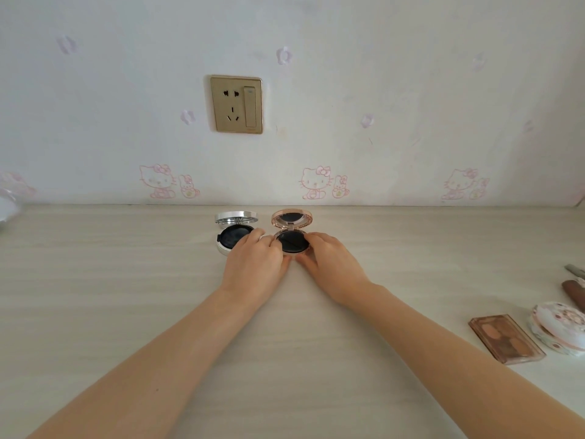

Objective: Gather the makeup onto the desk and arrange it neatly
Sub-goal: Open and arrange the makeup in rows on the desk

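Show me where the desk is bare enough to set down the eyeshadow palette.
Bare desk runs left of the silver compact, and right of the rose-gold compact along the wall. Crowded: the right edge, with palette and floral case, and the middle, around both compacts.

Desk (126,296): pale beige-grey with fine horizontal wood-grain streaks. Wall (411,90): off-white wallpaper; pink-outline cartoon cat and rabbit figures repeat in a row along the lower band, with faint lilac flower motifs scattered above. Socket plate (236,104), upper centre: brushed gold with dark slots. Silver compact (235,217), centre: mirror-bright silver shell, black puff inside. Rose-gold compact (292,220), just right of it: pink-gold rim with a sparkling studded edge, black puff with a black band. Palette (506,339), lower right: translucent brownish-pink case; pans in tan, peach and dark brown. Round case (560,327), right edge: white, printed with small pink and brown flowers. Slim object (574,293) above it: reddish brown, plain.
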